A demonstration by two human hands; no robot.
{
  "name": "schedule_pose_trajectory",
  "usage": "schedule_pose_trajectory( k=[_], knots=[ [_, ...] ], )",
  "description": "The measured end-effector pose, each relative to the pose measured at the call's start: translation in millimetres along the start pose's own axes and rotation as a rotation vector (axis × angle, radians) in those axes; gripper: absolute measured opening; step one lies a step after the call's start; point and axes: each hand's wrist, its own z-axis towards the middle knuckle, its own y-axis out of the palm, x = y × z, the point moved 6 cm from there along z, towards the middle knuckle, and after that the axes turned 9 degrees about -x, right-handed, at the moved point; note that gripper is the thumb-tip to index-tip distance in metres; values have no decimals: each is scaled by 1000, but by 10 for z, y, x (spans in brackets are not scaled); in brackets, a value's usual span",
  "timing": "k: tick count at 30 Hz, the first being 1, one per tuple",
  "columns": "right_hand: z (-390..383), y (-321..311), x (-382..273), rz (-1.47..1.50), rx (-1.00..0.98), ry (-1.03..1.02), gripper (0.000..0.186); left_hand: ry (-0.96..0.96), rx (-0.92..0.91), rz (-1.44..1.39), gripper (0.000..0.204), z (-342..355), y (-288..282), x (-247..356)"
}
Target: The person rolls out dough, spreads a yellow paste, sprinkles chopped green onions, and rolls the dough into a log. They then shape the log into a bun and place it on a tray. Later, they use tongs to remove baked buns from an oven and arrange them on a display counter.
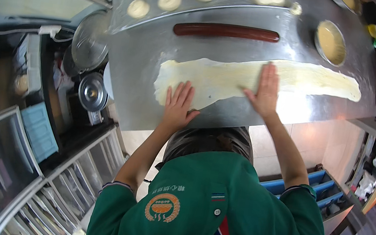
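Observation:
A long, thin sheet of dough [234,73] lies stretched across the metal worktable [131,74], wider at its left end. My left hand [180,104] rests flat on the dough's lower left edge, fingers spread. On the middle of the sheet, my right hand [267,90] lies palm down with its fingers straight and thumb out to the side. Neither hand grips anything. Beyond the sheet lies a reddish-brown rolling pin [226,32], roughly parallel to it. To the right of the pin is a metal bowl [331,43] holding a pale yellow paste.
Several round dough balls [169,1] sit under or on clear plastic film at the back left. A second bowl [346,2] stands at the far right corner. Left of the table are a round metal lid [93,92] and a tray rack [64,186]. Blue-edged drawers [314,187] are below right.

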Motion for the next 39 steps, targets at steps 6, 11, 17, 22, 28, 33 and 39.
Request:
schedule_pose_trajectory(
  k=[6, 11, 17, 22, 28, 33, 39],
  knots=[
    [-220, 190, -377, 156, -113, -506, 99, 75, 73, 84, 72, -3, 76, -13],
    [-160, -187, 1570, 49, 160, -105, 91, -91, -49, 129, 74, 97, 76, 39],
    [-497, -382, 2836, 14, 266, 606, 96, -296, 48, 122, 72, 234, 74, 167],
    [-469, -469, 2063, 311, 117, -181, 61, -376, 187, 123, 66, 338, 91, 247],
    [312, -1267, 2647, 62, 297, -100, 30, -434, 313, 54, 43, 435, 76, 297],
    [70, -1228, 2953, 854, 333, -77, 30, -435, 366, -58, 45, 570, 68, 529],
    [-808, -950, 3781, 198, 356, 672, 79, -192, 176, -23, 52, 1372, 21, 1067]
  ],
)
